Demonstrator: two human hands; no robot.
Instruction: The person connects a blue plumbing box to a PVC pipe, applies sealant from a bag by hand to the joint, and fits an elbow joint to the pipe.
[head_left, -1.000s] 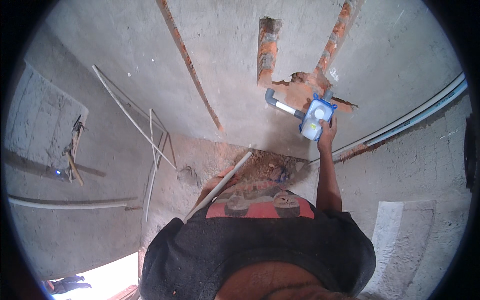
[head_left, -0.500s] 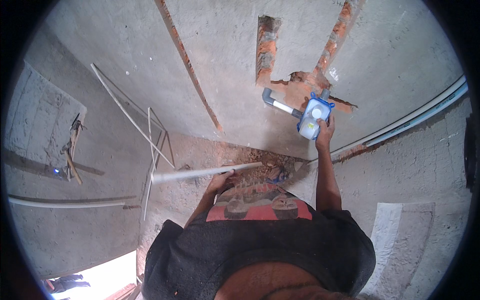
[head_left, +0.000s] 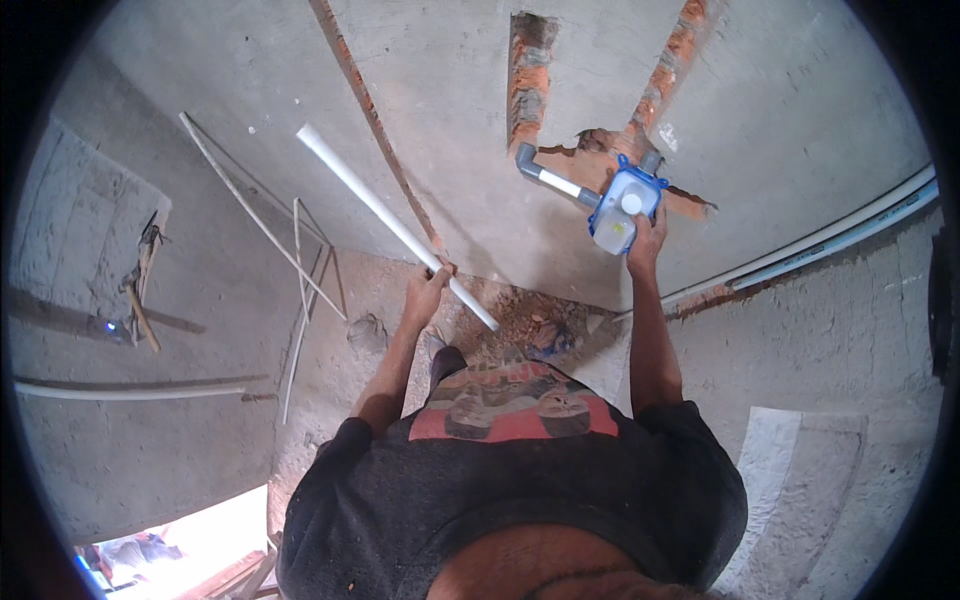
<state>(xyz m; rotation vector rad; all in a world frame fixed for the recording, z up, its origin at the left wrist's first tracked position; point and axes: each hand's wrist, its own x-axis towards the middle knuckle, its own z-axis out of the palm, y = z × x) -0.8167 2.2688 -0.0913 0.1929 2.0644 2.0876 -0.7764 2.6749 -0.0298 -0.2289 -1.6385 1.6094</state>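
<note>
Head view: my left hand (head_left: 430, 288) grips the white pipe (head_left: 375, 208) nearer its lower end; right hand (head_left: 647, 238) grips the blue-rimmed box (head_left: 611, 232) by its lower right edge, before the wall's (head_left: 800, 120) chipped hole (head_left: 595, 162). Best keep box steady, pipe tips clear.

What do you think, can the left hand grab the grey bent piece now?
Probably not: the left hand is gripping a white pipe, so it would likely have to let go first. Otherwise, the space between it and the grey bent piece looks free.
</note>
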